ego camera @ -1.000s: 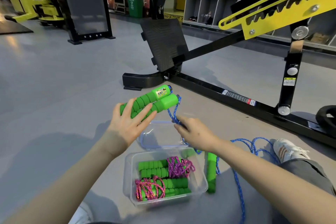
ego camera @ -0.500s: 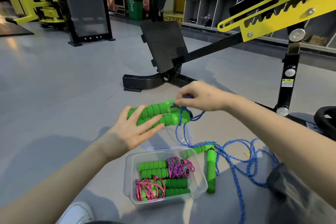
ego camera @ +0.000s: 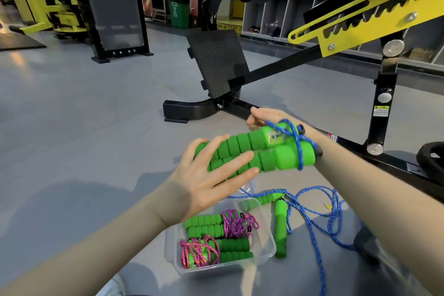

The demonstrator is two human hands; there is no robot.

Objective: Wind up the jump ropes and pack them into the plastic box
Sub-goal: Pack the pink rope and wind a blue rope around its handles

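I'm mid-wind: my left hand point(ego camera: 204, 182) fingers clamp the paired green foam handles point(ego camera: 259, 151) above the clear plastic box point(ego camera: 269, 238) (pink-corded ropes point(ego camera: 237, 223) lie inside). My right hand point(ego camera: 262, 115) is behind the handles and I can't tell its grip. Next I'd gather the loose blue braided cord point(ego camera: 317, 221) right of the box, keeping the turns snug.

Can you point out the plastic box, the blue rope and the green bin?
plastic box point(ego camera: 266, 235): head view, clear right wall
blue rope point(ego camera: 299, 152): head view, loop around the handles point(ego camera: 242, 151)
green bin point(ego camera: 179, 10): head view, front panel
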